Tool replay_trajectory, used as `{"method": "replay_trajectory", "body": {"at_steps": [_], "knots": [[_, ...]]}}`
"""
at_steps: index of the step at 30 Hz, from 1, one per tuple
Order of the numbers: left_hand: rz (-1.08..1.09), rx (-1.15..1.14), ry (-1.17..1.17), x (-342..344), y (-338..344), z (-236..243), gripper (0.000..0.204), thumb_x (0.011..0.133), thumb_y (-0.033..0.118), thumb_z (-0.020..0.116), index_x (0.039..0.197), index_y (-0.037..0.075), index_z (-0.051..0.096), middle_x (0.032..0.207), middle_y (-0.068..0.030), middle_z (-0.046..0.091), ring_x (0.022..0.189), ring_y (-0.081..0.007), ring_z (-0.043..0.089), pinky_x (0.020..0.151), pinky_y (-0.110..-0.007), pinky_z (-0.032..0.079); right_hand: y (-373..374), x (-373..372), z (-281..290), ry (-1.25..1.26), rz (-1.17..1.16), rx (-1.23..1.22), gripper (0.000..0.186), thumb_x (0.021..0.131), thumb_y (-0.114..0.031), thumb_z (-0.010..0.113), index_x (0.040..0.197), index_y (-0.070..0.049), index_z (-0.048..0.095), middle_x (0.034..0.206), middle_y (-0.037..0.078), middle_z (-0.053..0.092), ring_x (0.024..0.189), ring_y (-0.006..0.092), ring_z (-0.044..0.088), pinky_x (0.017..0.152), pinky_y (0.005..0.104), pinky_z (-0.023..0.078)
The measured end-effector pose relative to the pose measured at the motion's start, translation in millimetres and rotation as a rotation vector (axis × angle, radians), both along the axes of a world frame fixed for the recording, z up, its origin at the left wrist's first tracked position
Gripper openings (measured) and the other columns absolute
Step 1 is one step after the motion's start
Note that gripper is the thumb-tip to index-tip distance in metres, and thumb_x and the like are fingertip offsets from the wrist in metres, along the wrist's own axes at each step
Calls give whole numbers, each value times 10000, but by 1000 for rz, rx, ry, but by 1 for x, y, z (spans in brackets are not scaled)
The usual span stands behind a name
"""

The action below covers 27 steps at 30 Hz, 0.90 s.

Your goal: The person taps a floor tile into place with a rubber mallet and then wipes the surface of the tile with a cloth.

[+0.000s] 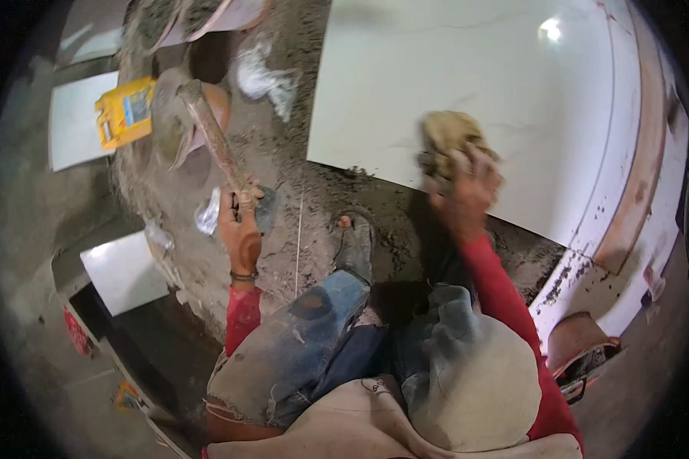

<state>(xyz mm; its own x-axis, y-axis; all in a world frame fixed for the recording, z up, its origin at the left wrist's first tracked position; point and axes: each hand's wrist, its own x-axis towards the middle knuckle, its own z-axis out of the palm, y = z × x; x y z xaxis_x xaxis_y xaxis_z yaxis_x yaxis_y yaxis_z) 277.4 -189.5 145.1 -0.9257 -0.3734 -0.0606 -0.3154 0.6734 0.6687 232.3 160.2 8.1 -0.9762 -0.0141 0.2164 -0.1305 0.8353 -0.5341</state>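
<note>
My right hand (467, 191) is closed on a bunched, tan rag (453, 136) and presses it on the large white marbled tile (406, 84), near the tile's closest edge. The rag is slightly blurred. My left hand (240, 226) grips a long, dirty wooden-handled tool (213, 136) by its lower end, with the handle slanting away to the upper left. A dark grey part shows beside my fingers; whether it belongs to the tool, I cannot tell.
Rough mortar (394, 229) borders the tile. Left stand a yellow jug (125, 113), a mortar-smeared bucket (172, 99) and a loose white tile (126, 271). A crumpled clear plastic bag (264, 73) lies beyond. An orange-brown bucket (578, 340) sits at the lower right.
</note>
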Motion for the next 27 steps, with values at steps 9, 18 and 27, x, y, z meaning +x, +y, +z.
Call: {"method": "replay_trajectory", "body": {"at_steps": [9,18,27], "knots": [[135,-12,45,17,-8,5,398,1089,351,481,1253,6,591,981,-69,692,961,-148,616,867,-298,470,-213,-42,52,-603,467,-1233,379,825,-160,680,1182,-62,596,1072,111,660,966,224,645,852,374,525],[104,13,66,12,-21,18,379,1092,327,478,1268,15,601,999,-61,700,927,-122,600,852,-293,464,167,-44,30,-238,159,-487,422,805,-133,623,1214,-32,593,1361,180,571,1287,328,532,1085,457,438],[86,-1,20,21,-18,16,347,1095,280,480,1284,16,601,1020,-48,700,938,-115,596,858,-293,466,-96,-18,-4,73,257,-418,421,681,-134,728,1098,-113,677,1119,161,649,1081,365,611,987,493,433]]}}
